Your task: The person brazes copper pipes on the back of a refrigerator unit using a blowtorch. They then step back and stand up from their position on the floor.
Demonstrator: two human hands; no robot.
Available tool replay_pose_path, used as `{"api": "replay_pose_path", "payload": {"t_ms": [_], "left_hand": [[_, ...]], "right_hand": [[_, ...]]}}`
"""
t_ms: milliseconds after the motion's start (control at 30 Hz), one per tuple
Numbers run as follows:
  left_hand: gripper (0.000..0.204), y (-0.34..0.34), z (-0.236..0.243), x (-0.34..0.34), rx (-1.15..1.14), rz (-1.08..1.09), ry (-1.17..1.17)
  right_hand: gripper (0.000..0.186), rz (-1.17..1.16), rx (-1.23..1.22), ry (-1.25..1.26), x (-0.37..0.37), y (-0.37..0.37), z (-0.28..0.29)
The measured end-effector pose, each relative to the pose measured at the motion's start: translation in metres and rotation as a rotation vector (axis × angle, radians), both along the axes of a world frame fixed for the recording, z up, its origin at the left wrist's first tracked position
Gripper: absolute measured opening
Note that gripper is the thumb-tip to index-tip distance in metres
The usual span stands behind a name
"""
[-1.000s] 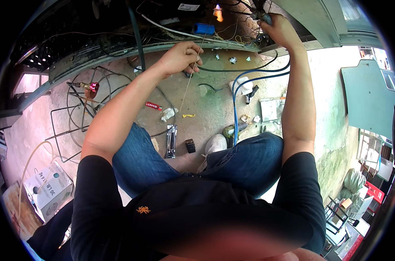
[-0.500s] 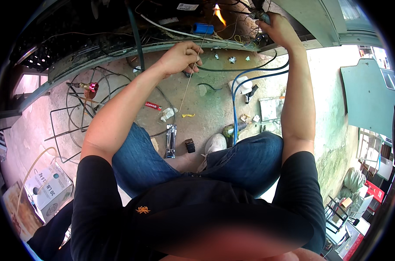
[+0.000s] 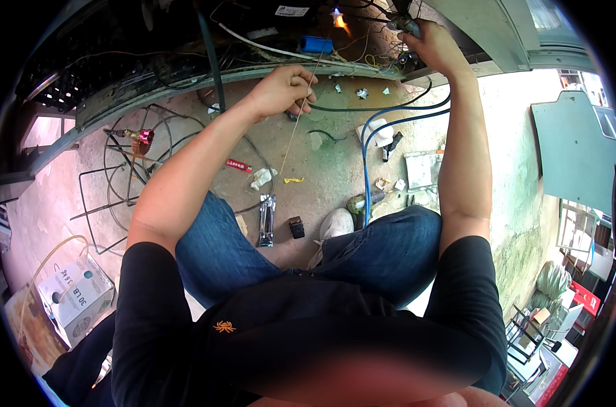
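My left hand [image 3: 285,89] is closed, pinching a long thin brazing rod [image 3: 295,136]. The rod's lower end slants toward me over the floor, and its upper part runs up past a blue cylinder [image 3: 316,45] into the dark machine. At the upper right, my right hand [image 3: 441,47] is wrapped round the handle of a gas torch [image 3: 407,26]. A flame [image 3: 341,23], bluish at the top and orange below, burns inside the machine, to the left of the torch. Where it meets the metal is too dark to make out.
A blue hose [image 3: 365,159] and a dark hose [image 3: 382,108] cross the floor. Near my feet lie a red marker-like tube [image 3: 238,165], a foil packet [image 3: 267,220] and a power tool [image 3: 363,202]. Coiled tubing [image 3: 152,125] and a box [image 3: 77,295] are at left; a panel [image 3: 574,152] leans at right.
The flame has changed shape: it is shorter and bluer at its top than before. Both hands, the rod and the torch stay almost where they were.
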State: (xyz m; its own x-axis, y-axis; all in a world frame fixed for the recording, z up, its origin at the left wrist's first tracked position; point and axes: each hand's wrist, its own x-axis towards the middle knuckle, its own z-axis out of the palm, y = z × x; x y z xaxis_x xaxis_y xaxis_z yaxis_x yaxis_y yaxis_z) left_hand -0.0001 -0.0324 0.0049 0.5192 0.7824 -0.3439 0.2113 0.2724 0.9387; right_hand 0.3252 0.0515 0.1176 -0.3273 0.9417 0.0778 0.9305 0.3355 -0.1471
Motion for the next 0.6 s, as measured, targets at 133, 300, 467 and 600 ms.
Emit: {"api": "replay_pose_path", "payload": {"t_ms": [133,300,467,600], "left_hand": [[0.035,0.0005,-0.0015,0.0001,0.005,-0.006,-0.007],[0.035,0.0004,-0.0016,0.0008,0.007,-0.011,0.007],[0.035,0.0009,-0.0021,0.0021,0.007,-0.013,-0.001],[0.034,0.0004,-0.0029,0.0023,0.001,-0.010,-0.013]], "right_hand": [[0.040,0.063,0.059,0.052,0.0071,0.0037,-0.0099],[0.035,0.010,-0.006,-0.010,0.0012,0.0017,-0.0035],[0.037,0.037,0.035,-0.014,0.0051,0.0043,-0.0085],[0.038,0.035,0.026,-0.004,0.0039,0.0034,-0.0071]]}}
